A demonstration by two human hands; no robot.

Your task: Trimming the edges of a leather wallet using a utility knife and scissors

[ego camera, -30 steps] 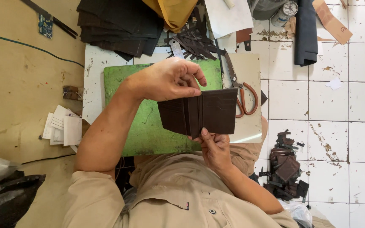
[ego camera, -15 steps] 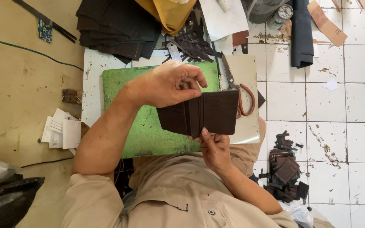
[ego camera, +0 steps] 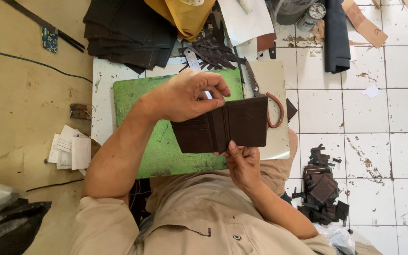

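Two hands hold an open dark brown leather wallet (ego camera: 223,125) above the green cutting mat (ego camera: 138,101) on the desk. The left hand (ego camera: 187,97) pinches its top edge, grip closed near the fold; the right hand (ego camera: 244,163) pinches the bottom edge by the spine. It looks light, soft and floppy, best held beside the fold. Brown-handled scissors (ego camera: 265,101) lie just behind; stacked dark leather sheets (ego camera: 128,35) sit farther back.

Bright, even daylight fills the frame. Shadows are soft and short, darkest under the green mat (ego camera: 138,141) at lower centre. The white floor tiles (ego camera: 392,118) at right look slightly washed out. Focus is sharp throughout.
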